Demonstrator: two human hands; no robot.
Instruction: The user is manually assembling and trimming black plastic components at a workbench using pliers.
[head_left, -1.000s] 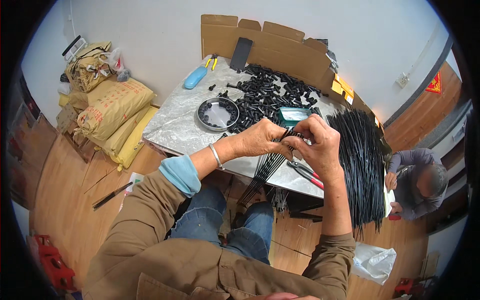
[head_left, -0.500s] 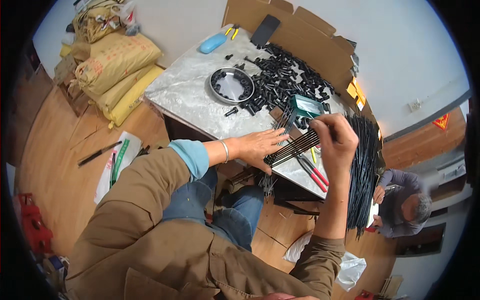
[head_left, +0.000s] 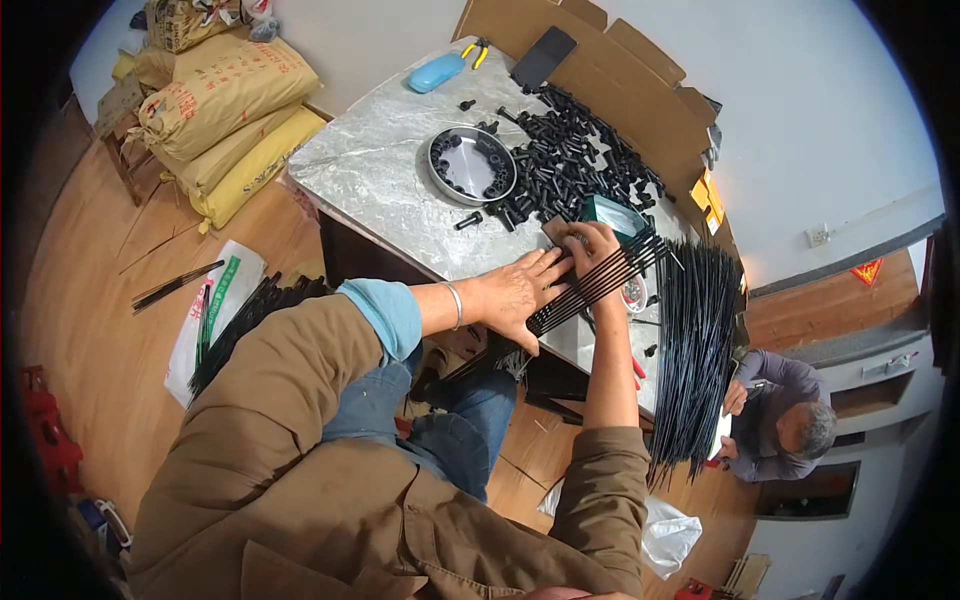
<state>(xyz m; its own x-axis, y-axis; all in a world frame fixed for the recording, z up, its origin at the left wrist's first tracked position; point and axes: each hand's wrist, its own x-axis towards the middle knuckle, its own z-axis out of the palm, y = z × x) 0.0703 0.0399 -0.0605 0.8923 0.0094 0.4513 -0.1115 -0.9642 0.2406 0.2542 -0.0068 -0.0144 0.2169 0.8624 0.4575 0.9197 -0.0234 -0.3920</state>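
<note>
My left hand, with a bracelet at the wrist, lies flat at the table's front edge. Its fingers are stretched out over thin black rods. The rods slant up to the right and cross over my right wrist. My right hand is closed, its fingers bent down beside a small brown block; what they hold, if anything, is hidden. Just behind it is a teal box. More rod ends show below my left hand, above my lap.
Many black bolt-like pieces cover the back of the table. Nearby are a round metal dish, a blue case, yellow-handled pliers and a black slab. A large rod bundle lies at right, near another person.
My right hand has moved left and down, from the raised end of the rods to the brown block. The rods now pass over its wrist. My left hand stays nearly in place.
</note>
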